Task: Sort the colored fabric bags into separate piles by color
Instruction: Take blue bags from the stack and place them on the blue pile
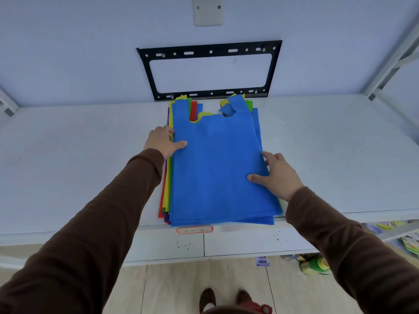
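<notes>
Both hands, left hand & right hand, flat on blue bag, stack edges.

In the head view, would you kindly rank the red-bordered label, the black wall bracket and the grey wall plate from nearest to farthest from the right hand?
From the right hand, at the right edge of the blue bag:
1. Red-bordered label: on the shelf's front edge, below and to the left.
2. Black wall bracket: on the wall behind the stack.
3. Grey wall plate: highest on the wall, above the bracket.
</notes>
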Demonstrator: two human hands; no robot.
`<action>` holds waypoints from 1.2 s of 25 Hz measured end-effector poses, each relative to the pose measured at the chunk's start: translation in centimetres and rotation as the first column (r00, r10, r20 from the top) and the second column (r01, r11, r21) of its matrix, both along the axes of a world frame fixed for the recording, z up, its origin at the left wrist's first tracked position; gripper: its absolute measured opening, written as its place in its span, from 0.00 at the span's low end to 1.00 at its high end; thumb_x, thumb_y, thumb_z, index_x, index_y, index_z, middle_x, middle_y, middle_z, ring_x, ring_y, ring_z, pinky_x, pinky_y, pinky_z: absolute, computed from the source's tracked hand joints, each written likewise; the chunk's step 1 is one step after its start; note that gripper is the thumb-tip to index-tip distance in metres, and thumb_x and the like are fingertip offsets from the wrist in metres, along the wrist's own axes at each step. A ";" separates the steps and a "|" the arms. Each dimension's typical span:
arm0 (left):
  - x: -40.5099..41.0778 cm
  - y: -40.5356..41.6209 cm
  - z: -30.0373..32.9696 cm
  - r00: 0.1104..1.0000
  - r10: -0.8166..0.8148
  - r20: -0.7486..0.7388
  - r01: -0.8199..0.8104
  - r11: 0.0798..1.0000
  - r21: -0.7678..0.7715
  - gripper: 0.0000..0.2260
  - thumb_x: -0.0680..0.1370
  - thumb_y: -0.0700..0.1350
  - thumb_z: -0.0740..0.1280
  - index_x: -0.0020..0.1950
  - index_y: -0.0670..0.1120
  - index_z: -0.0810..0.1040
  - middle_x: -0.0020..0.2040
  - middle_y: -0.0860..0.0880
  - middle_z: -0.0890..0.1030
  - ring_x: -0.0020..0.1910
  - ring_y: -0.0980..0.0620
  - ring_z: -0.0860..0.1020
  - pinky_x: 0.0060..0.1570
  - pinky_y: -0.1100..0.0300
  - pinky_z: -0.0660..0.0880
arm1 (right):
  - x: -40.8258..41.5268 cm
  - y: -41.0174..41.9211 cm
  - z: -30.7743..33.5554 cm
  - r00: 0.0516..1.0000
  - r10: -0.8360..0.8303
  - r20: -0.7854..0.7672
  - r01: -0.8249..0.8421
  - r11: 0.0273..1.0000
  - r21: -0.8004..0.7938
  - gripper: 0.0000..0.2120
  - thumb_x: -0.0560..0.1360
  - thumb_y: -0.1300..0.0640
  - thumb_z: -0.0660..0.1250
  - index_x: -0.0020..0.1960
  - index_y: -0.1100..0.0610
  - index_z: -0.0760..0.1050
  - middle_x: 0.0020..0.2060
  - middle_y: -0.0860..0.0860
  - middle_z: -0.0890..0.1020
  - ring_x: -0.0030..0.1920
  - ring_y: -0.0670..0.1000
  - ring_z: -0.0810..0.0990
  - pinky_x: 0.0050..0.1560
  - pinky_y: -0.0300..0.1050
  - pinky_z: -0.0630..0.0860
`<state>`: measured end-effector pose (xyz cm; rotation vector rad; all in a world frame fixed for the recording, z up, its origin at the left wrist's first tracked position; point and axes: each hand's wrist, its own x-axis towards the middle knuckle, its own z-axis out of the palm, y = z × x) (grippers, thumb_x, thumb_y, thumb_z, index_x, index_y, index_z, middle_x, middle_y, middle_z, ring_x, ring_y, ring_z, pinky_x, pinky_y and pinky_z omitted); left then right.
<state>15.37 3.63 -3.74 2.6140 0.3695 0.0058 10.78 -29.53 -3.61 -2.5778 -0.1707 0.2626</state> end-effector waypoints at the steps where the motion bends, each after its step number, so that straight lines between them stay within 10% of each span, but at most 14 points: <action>1: 0.4 0.1 -0.2 1.000 0.016 -0.015 -0.016 1.000 -0.011 0.30 0.70 0.61 0.72 0.65 0.45 0.74 0.59 0.44 0.77 0.58 0.44 0.75 0.59 0.48 0.74 | 0.4 0.0 0.0 1.000 0.005 -0.014 -0.005 1.000 0.007 0.42 0.71 0.40 0.71 0.78 0.53 0.57 0.67 0.54 0.69 0.64 0.55 0.74 0.64 0.50 0.72; 10: 2.0 0.3 -0.2 0.991 0.050 -0.127 -0.048 0.999 0.017 0.35 0.65 0.62 0.76 0.64 0.43 0.74 0.60 0.43 0.77 0.58 0.41 0.75 0.59 0.46 0.73 | 2.1 -0.4 0.0 0.990 0.075 -0.123 -0.075 0.997 0.006 0.47 0.70 0.40 0.72 0.79 0.52 0.50 0.69 0.53 0.69 0.66 0.55 0.72 0.65 0.49 0.70; 23: 0.7 -1.6 0.4 0.999 -0.015 0.033 0.007 0.975 0.222 0.15 0.71 0.55 0.72 0.49 0.48 0.73 0.52 0.46 0.73 0.55 0.43 0.70 0.53 0.49 0.69 | 1.6 -0.6 -0.4 0.992 0.081 -0.100 -0.073 0.995 0.074 0.45 0.71 0.40 0.71 0.79 0.51 0.51 0.70 0.52 0.68 0.67 0.54 0.72 0.65 0.49 0.71; 26: -0.2 -1.6 0.5 0.999 -0.046 0.025 0.044 0.997 0.069 0.17 0.70 0.60 0.71 0.46 0.48 0.76 0.47 0.48 0.78 0.50 0.44 0.76 0.51 0.47 0.74 | 1.6 -0.7 -0.4 0.993 0.071 -0.093 -0.065 0.996 0.065 0.45 0.71 0.39 0.71 0.79 0.51 0.51 0.70 0.52 0.68 0.66 0.54 0.72 0.65 0.49 0.72; 30: -2.1 -2.7 1.5 0.979 -0.199 -0.053 0.161 0.900 -0.404 0.27 0.73 0.47 0.74 0.69 0.50 0.68 0.60 0.52 0.79 0.54 0.51 0.80 0.57 0.49 0.77 | 1.5 -0.7 -0.8 0.994 0.065 -0.085 -0.057 0.995 0.085 0.45 0.71 0.39 0.71 0.79 0.50 0.51 0.70 0.52 0.69 0.66 0.54 0.73 0.66 0.50 0.72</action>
